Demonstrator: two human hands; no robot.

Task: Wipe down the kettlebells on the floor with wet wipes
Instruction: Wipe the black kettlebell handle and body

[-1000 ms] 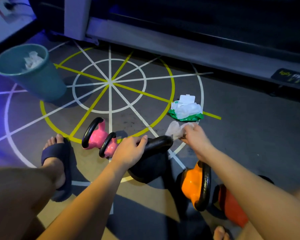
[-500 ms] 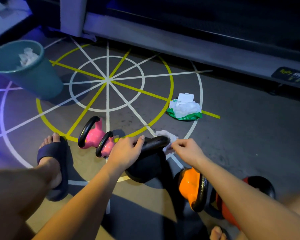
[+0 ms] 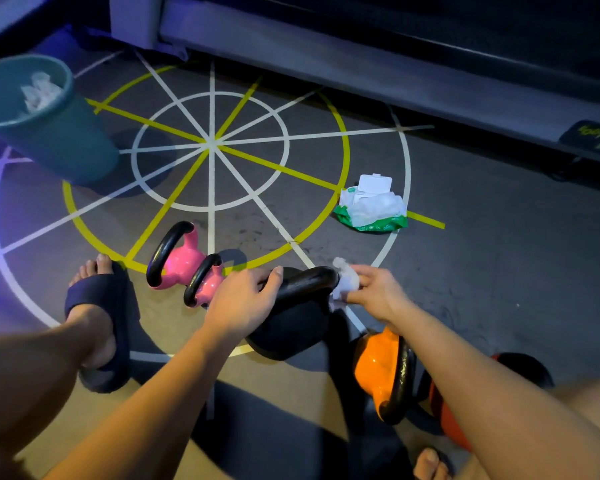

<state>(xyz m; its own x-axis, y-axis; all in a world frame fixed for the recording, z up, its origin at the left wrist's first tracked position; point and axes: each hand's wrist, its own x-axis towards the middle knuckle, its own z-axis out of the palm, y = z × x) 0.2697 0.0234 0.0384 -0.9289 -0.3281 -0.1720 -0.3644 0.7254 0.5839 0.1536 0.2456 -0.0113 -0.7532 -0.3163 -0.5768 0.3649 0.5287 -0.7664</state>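
Observation:
A black kettlebell (image 3: 291,327) lies tilted on the floor in front of me. My left hand (image 3: 243,296) grips the left end of its handle. My right hand (image 3: 374,289) holds a crumpled white wet wipe (image 3: 343,278) pressed against the right end of that handle. Two pink kettlebells (image 3: 187,265) lie side by side to the left. An orange kettlebell (image 3: 378,372) and a red one (image 3: 447,417) sit to the right, partly hidden under my right forearm. The open green pack of wet wipes (image 3: 371,209) lies on the floor beyond.
A teal bin (image 3: 59,140) holding used wipes stands at the far left. My left foot in a dark slide sandal (image 3: 97,306) rests next to the pink kettlebells. A grey machine base (image 3: 361,74) runs along the back. Painted circle lines mark the floor.
My right hand brought the wipe from near the pack down onto the right end of the black kettlebell's handle. My left hand kept its grip on the handle.

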